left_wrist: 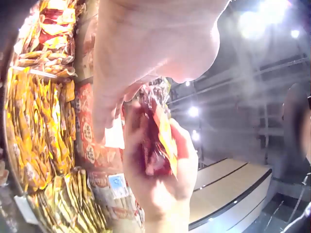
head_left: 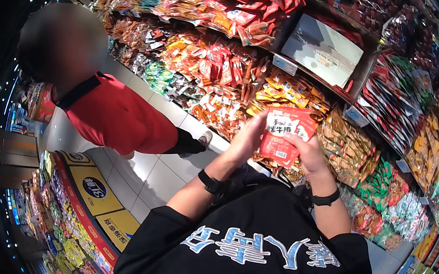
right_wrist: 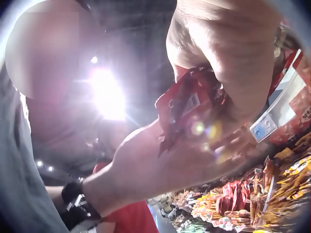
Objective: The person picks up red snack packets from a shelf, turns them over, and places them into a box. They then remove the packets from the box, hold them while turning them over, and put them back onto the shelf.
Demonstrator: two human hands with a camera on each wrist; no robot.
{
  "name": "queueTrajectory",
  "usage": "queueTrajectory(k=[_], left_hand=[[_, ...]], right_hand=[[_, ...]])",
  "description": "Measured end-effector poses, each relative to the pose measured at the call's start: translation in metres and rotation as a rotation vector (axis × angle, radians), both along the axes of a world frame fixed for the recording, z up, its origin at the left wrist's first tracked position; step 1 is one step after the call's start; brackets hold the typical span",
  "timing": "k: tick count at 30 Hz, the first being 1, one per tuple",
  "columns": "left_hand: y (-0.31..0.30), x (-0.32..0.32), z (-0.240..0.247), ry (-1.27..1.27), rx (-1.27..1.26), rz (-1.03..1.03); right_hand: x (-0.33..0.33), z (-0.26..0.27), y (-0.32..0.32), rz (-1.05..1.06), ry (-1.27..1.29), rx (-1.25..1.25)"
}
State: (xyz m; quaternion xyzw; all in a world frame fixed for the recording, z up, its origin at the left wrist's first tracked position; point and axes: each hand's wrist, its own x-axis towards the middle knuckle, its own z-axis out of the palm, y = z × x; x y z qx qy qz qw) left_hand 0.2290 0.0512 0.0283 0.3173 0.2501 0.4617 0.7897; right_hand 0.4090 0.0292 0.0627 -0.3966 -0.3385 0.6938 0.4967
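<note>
Red snack packets (head_left: 280, 151) with white-and-black print overlap in front of the chest. My left hand (head_left: 249, 137) holds their left side, its fingers partly hidden behind them. The right hand (head_left: 310, 153) grips the right side, thumb across the front. In the left wrist view, the left hand (left_wrist: 150, 43) hangs over the shiny packet (left_wrist: 158, 141), which the right hand (left_wrist: 160, 194) holds from below. The right wrist view has the right hand (right_wrist: 226, 53) over a dark red packet (right_wrist: 182, 109), with the left hand (right_wrist: 150, 155) beneath, several fingers extended.
Shelves of loose wrapped snacks (head_left: 195, 55) run across the front and right. A box (head_left: 323, 49) with a pale panel sits among them. A person in a red shirt (head_left: 116, 111) stands at left on the tiled floor (head_left: 166, 171), near a yellow-sided display (head_left: 93, 183).
</note>
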Motion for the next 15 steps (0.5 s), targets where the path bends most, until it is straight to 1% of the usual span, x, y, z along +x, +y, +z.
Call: queueTrajectory(k=[1,2,4,5,6,8,9,10,12,13,14,15], left_hand=[[-0.007,0.001,0.005,0.098,-0.189,-0.071],[-0.012,0.012,0.012,0.133,-0.118,0.059],[-0.011,0.003,0.009,0.254,-0.085,0.025],[-0.008,-0.001,0.009,0.163,-0.14,0.036],[-0.007,-0.007,0.006,0.199,-0.098,0.023],[-0.002,-0.02,0.004,0.247,-0.069,-0.01],[0.0,-0.026,0.001,0.284,-0.068,-0.007],[0.002,-0.032,0.001,0.276,-0.107,0.016],[0.011,-0.045,0.001,0.325,-0.096,0.059],[0.018,-0.054,-0.003,0.346,-0.101,0.057],[0.026,-0.063,-0.01,0.366,-0.106,0.052],[0.034,-0.071,-0.011,0.386,-0.109,0.045]], right_hand=[[-0.009,-0.012,0.004,0.011,-0.032,0.045],[-0.016,-0.02,0.007,-0.003,-0.187,0.175],[-0.027,-0.022,0.018,0.037,-0.273,0.265],[-0.029,-0.036,0.024,-0.005,-0.496,0.389],[-0.032,-0.033,0.031,-0.042,-0.705,0.577],[-0.044,-0.032,0.037,-0.127,-0.855,0.606],[-0.047,-0.036,0.043,-0.066,-0.951,0.611],[-0.055,-0.038,0.048,-0.087,-0.949,0.577],[-0.066,-0.035,0.062,0.038,-1.064,0.494],[-0.073,-0.034,0.07,0.11,-1.029,0.346],[-0.079,-0.035,0.08,0.206,-0.943,0.258],[-0.09,-0.04,0.085,0.086,-0.912,0.335]])
